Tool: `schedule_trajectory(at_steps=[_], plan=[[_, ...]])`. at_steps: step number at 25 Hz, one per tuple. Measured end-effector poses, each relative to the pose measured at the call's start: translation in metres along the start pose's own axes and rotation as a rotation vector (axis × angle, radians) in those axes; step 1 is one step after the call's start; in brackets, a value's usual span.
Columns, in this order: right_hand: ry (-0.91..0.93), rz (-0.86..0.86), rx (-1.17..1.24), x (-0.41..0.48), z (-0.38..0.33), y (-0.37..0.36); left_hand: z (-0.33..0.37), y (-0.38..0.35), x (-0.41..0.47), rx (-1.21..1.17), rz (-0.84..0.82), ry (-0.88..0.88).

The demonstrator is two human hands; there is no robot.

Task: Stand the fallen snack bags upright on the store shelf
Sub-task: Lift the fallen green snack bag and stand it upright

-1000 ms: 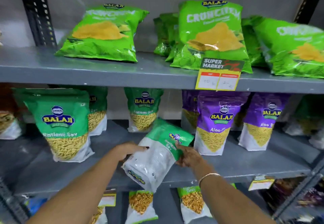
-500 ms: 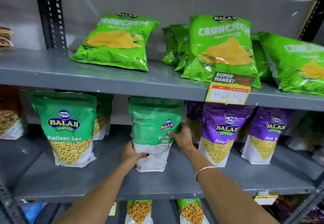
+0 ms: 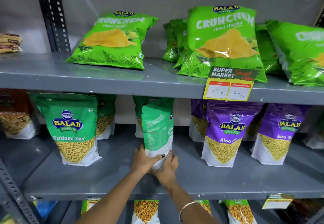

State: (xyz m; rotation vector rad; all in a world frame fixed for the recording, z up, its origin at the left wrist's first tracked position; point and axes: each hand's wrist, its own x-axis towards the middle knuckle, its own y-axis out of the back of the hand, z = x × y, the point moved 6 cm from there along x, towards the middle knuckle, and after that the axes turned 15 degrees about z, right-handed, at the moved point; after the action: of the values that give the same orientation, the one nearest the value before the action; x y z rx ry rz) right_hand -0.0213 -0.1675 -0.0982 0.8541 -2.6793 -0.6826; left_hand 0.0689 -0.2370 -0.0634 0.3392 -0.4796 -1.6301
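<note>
A green and white Ratlami Sev bag (image 3: pixel 157 129) stands upright on the middle shelf (image 3: pixel 192 176), turned so its printed back and one side face me. My left hand (image 3: pixel 143 159) and my right hand (image 3: pixel 167 168) clasp its white base from both sides. Another green Ratlami Sev bag (image 3: pixel 74 129) stands upright to the left. Two purple Aloo Sev bags (image 3: pixel 228 134) (image 3: pixel 280 136) stand upright to the right. More green bags stand behind the held one, mostly hidden.
On the top shelf (image 3: pixel 105 80), bright green Crunchem chip bags (image 3: pixel 114 41) (image 3: pixel 222 43) lean back, with a yellow price tag (image 3: pixel 229 85) on its edge. A black slotted upright (image 3: pixel 52 13) rises at left. More snack bags (image 3: pixel 145 209) sit on the lowest shelf.
The bag went from tilted and lifted to standing on the shelf, then turned sideways. Both hands slid down from its sides to its base.
</note>
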Motion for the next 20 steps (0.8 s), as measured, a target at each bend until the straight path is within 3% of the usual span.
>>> schedule_trajectory(at_steps=[6,9,13,20], plan=[[0.019,0.016,0.106,0.015,-0.006,0.006,0.002,0.01,0.005,-0.217,-0.241,0.018],[0.015,-0.072,0.191,0.026,0.001,0.008,-0.007,0.014,0.014,-0.35,-0.19,0.178],[0.083,-0.05,0.114,0.028,0.004,0.008,0.005,0.012,0.027,-0.356,-0.082,0.109],[-0.056,-0.005,0.188,0.037,0.01,0.015,0.006,-0.011,0.038,-0.342,-0.233,0.157]])
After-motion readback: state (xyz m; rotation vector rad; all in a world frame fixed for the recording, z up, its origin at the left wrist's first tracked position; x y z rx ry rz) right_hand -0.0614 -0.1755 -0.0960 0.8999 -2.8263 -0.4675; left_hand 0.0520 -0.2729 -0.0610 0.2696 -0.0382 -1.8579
